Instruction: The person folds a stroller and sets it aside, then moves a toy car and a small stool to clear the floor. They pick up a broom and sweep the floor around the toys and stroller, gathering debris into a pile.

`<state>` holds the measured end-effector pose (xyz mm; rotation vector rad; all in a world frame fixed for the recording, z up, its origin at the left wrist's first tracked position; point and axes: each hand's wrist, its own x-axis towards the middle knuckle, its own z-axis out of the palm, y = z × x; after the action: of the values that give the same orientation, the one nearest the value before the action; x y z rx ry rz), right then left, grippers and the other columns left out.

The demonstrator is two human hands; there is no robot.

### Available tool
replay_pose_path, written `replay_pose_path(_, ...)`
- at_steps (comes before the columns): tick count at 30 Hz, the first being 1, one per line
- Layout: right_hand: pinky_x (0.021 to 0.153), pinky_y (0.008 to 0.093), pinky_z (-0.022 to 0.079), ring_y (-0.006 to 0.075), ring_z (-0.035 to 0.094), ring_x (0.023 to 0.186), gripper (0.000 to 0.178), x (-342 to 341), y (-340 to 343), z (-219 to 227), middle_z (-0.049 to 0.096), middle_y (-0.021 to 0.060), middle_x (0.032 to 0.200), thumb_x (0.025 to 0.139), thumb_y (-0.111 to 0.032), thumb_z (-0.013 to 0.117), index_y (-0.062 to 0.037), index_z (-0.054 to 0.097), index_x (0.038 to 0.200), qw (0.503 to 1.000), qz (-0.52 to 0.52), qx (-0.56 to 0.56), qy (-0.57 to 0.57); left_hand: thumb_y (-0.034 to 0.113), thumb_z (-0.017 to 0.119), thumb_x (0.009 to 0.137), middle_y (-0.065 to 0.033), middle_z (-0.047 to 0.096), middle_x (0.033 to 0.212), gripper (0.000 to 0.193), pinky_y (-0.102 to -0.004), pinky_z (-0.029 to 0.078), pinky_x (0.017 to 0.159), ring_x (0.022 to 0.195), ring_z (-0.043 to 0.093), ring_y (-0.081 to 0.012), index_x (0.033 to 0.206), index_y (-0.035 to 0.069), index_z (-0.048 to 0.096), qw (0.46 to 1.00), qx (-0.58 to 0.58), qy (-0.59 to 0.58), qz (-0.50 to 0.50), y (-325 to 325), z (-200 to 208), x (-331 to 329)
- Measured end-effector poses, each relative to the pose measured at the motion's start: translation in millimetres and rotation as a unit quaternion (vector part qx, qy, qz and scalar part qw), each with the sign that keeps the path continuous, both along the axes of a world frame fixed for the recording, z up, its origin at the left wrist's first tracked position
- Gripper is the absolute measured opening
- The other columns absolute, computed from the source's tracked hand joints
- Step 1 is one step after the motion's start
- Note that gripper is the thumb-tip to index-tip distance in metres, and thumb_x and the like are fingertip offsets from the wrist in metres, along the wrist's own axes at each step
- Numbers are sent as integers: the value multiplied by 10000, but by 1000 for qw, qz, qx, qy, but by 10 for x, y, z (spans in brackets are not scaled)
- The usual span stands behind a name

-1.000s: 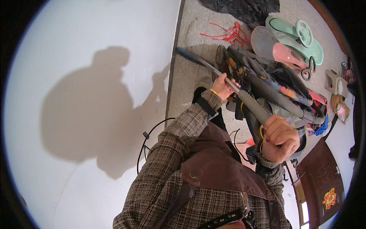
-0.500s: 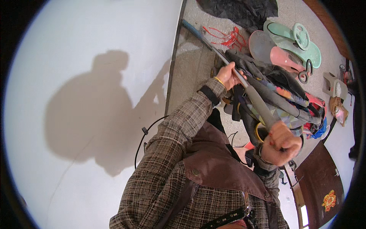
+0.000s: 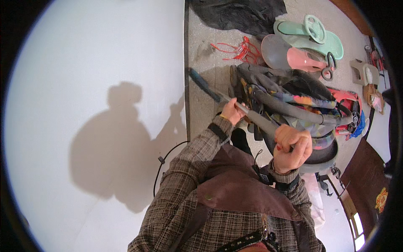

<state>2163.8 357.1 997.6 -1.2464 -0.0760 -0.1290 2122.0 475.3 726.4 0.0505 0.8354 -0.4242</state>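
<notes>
Both hands grip a long-handled broom with a pale grey shaft (image 3: 261, 122) and a narrow dark blue head (image 3: 204, 85). My left hand (image 3: 234, 111) wraps round the shaft lower down, nearer the head. Higher up, close to my body, my right hand (image 3: 292, 147) is closed round the handle's upper end. The broom slants down to the left, its head at the floor beside the wall's base. Just beyond the shaft is a dark stroller (image 3: 294, 98) with colourful patterned fabric, partly covered by my right hand and the handle.
A white wall (image 3: 105, 50) bounds the left side. On the floor lie a black sheet (image 3: 239, 17) and red cords (image 3: 244, 51). Farther right are a green and pink ride-on toy (image 3: 331, 42), a beige stool (image 3: 364, 71) and a brown panel (image 3: 365, 180).
The broom head has swung down along the wall's base, toward me. Both hands have come closer to my body, and my right hand has moved left. My view has shifted too.
</notes>
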Motion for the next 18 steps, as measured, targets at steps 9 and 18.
replay_pose_path(9,459,304,315,136,349,446,289,45,242,-118,379,26,507,1004,-188,329,-20,418,787,997,-11,-7,-72,313,438,964,-93,554,740,295,-486,521,801,745,607,-292,882,31,414,983,150,-39,-95,440,187,840)
replay_pose_path(18,444,322,281,148,324,412,332,-100,-148,147,363,23,478,998,-259,358,-38,434,764,999,-43,-6,11,357,478,953,-120,606,810,326,-458,530,801,835,646,-312,808,65,476,992,63,8,-105,102,377,129)
